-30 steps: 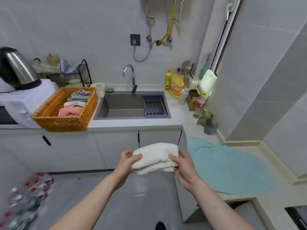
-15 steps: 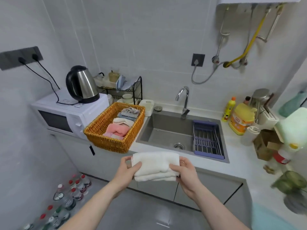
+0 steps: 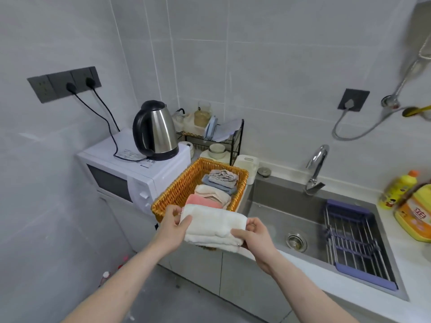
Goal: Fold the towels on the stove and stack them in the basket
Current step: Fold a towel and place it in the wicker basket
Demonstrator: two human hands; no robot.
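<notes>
Nearby: white microwave (image 3: pixel 130 173) under a steel kettle (image 3: pixel 155 131), beside it the wicker basket (image 3: pixel 177 190) with folded towels (image 3: pixel 213 191) in a row, and, at its near rim, a folded white towel (image 3: pixel 213 226) gripped by left hand (image 3: pixel 173 226) and right hand (image 3: pixel 254 237), thumbs curled on top.

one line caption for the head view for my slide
Both hands hold a folded white towel over the wicker basket.

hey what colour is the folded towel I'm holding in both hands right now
White, slightly cream: the folded towel shows best in the head view, the only one.
</notes>
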